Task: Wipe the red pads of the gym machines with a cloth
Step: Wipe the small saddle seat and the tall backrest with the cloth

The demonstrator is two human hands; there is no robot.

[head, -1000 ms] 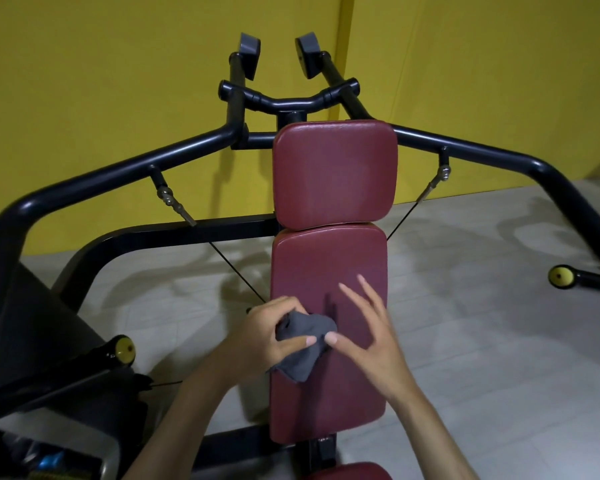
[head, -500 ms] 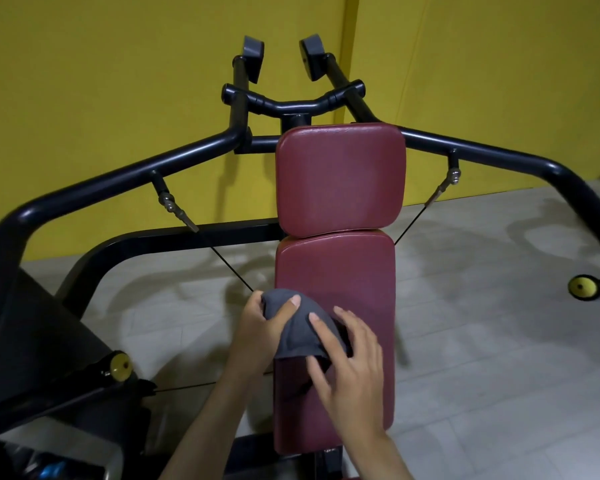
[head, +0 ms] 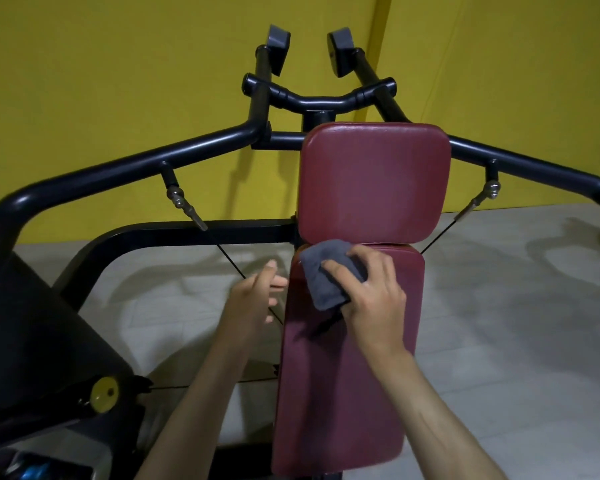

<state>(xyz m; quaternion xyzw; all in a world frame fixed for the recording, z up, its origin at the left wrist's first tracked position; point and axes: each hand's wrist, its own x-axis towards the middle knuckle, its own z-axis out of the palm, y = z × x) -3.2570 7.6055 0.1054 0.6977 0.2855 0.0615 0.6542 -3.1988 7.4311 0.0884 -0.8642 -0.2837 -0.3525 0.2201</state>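
A gym machine has two red pads: an upper pad (head: pixel 374 181) and a longer lower pad (head: pixel 343 393) below it. A grey cloth (head: pixel 326 271) lies bunched at the top left of the lower pad. My right hand (head: pixel 371 292) presses on the cloth, its fingers bent over it. Just left of the lower pad's edge hovers my left hand (head: pixel 257 296), fingers relaxed and holding nothing.
Black frame tubes (head: pixel 153 168) spread left and right behind the pads, with thin cables (head: pixel 229 261) running down from them. A yellow-capped handle (head: pixel 104 393) sits low on the left. Behind are a yellow wall (head: pixel 118 64) and a grey tiled floor (head: pixel 516 341).
The cloth passed from my left hand to my right and moved up the lower pad. My left hand let go and drew off to the left. The camera moved closer.
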